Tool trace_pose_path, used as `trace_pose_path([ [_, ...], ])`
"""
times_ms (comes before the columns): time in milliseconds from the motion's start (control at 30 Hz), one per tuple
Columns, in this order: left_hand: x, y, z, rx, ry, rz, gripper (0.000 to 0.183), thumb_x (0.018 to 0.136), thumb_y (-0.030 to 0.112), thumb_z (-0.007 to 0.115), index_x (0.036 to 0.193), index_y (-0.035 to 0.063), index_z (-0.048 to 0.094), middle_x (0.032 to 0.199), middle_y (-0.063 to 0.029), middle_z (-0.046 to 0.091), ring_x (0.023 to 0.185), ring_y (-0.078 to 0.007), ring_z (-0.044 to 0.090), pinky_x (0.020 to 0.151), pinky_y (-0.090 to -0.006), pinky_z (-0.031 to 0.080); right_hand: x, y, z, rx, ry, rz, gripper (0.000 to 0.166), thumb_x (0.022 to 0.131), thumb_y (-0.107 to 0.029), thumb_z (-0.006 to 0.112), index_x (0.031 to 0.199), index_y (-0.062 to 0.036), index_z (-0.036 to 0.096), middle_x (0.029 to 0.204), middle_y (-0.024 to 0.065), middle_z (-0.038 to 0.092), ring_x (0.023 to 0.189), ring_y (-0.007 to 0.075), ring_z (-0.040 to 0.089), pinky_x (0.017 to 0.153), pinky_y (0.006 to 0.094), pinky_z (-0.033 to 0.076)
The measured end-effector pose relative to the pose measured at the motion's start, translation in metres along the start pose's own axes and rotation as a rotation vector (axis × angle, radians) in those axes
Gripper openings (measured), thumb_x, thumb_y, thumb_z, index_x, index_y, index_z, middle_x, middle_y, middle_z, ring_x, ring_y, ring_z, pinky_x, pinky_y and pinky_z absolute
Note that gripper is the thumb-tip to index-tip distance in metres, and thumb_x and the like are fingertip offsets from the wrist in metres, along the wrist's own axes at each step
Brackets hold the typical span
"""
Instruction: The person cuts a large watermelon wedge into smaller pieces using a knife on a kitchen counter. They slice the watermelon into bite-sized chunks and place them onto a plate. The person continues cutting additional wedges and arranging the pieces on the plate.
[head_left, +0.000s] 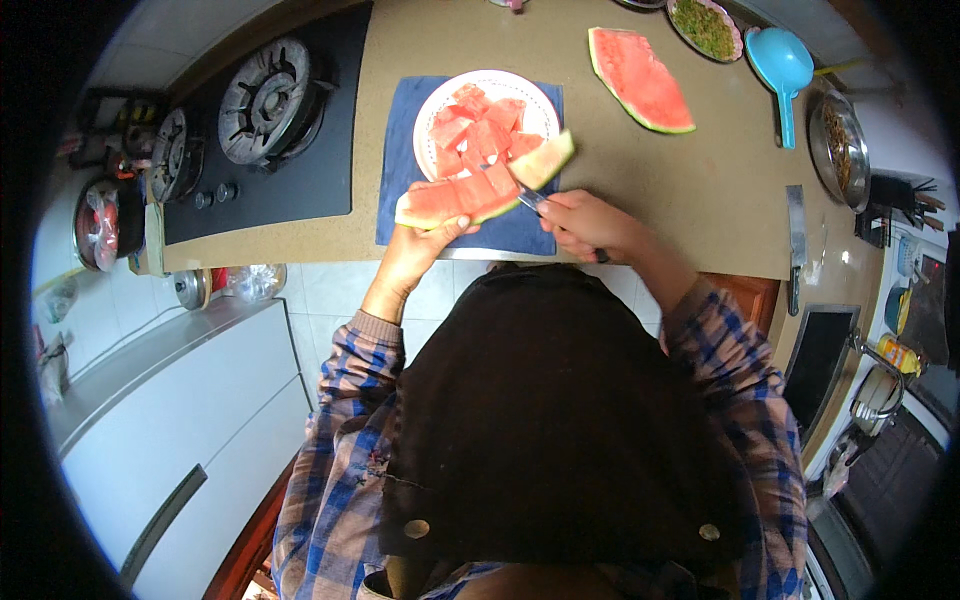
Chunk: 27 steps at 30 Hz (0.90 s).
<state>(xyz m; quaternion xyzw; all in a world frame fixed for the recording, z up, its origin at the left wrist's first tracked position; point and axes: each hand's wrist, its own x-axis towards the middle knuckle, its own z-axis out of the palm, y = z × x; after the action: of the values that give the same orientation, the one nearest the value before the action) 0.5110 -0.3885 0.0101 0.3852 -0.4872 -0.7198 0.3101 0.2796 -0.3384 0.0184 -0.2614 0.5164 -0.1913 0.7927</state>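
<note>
My left hand (421, 244) grips the rind end of a watermelon slice (465, 196), its red flesh scored into sections, above the blue cloth's near part. In my right hand (589, 225) is a knife (531, 198), its blade against the slice's right end; part of the blade is hidden by the flesh. Behind the slice, a white plate (536, 94) with a patterned rim holds several red watermelon chunks (487, 137). A pale piece of watermelon rind (544, 160) extends over the plate's right edge, beside the blade. Plate and slice are over a blue cloth (397, 150).
A large watermelon wedge (643, 82) lies on the counter (720, 195) at the back right. Beyond it are a blue ladle (780, 60), a dish of chopped green food (705, 28) and a metal bowl (840, 150). A cleaver (796, 232) lies right; a gas stove (274, 112) is left.
</note>
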Motion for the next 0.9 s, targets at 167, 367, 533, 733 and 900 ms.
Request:
trace_pose_path([
  [167, 0.003, 0.005, 0.013, 0.016, 0.01, -0.022, 0.037, 0.077, -0.001, 0.06, 0.105, -0.0006, 0.036, 0.1, -0.0149, 0.055, 0.088, -0.0224, 0.059, 0.075, -0.031, 0.051, 0.003, 0.006, 0.018, 0.113, 0.059, -0.096, 0.026, 0.092, -0.029, 0.037, 0.079, -0.0065, 0.041, 0.048, -0.0042, 0.031, 0.033, 0.0051, 0.027, 0.03, 0.022, 0.025],
  [367, 0.002, 0.0, 0.019, -0.038, 0.021, 0.046, 0.038, 0.077, -0.001, 0.06, 0.106, -0.0011, 0.035, 0.1, -0.0165, 0.055, 0.088, -0.0231, 0.059, 0.075, -0.0311, 0.051, 0.008, 0.002, 0.025, 0.086, 0.089, -0.122, 0.027, 0.092, -0.028, 0.036, 0.082, -0.0036, 0.042, 0.048, -0.0028, 0.033, 0.034, 0.0059, 0.029, 0.031, 0.0222, 0.025],
  [533, 0.003, 0.001, 0.018, -0.037, 0.075, 0.068, 0.038, 0.077, 0.0, 0.06, 0.105, -0.001, 0.036, 0.099, -0.0158, 0.055, 0.087, -0.0229, 0.059, 0.076, -0.0317, 0.051, 0.011, -0.007, 0.023, 0.018, 0.121, -0.091, 0.029, 0.092, -0.029, 0.038, 0.084, -0.0024, 0.045, 0.049, -0.0024, 0.035, 0.034, 0.0057, 0.029, 0.031, 0.0224, 0.026],
  [733, -0.002, -0.001, 0.021, -0.091, 0.118, 0.071, 0.038, 0.077, 0.0, 0.06, 0.105, -0.0014, 0.036, 0.1, -0.0158, 0.054, 0.088, -0.0224, 0.058, 0.075, -0.0318, 0.052, 0.009, -0.003, 0.026, 0.033, 0.132, -0.12, 0.028, 0.091, -0.027, 0.039, 0.084, -0.0018, 0.045, 0.051, -0.0022, 0.036, 0.034, 0.006, 0.029, 0.032, 0.0227, 0.026],
  [900, -0.002, -0.01, 0.024, -0.075, 0.205, 0.055, 0.036, 0.077, -0.001, 0.059, 0.105, -0.002, 0.036, 0.101, -0.0162, 0.053, 0.09, -0.0222, 0.058, 0.074, -0.0312, 0.052, 0.025, 0.002, 0.038, 0.098, 0.239, -0.155, 0.027, 0.089, -0.026, 0.043, 0.08, -0.0011, 0.046, 0.051, 0.0004, 0.038, 0.032, 0.0091, 0.031, 0.03, 0.0255, 0.026],
])
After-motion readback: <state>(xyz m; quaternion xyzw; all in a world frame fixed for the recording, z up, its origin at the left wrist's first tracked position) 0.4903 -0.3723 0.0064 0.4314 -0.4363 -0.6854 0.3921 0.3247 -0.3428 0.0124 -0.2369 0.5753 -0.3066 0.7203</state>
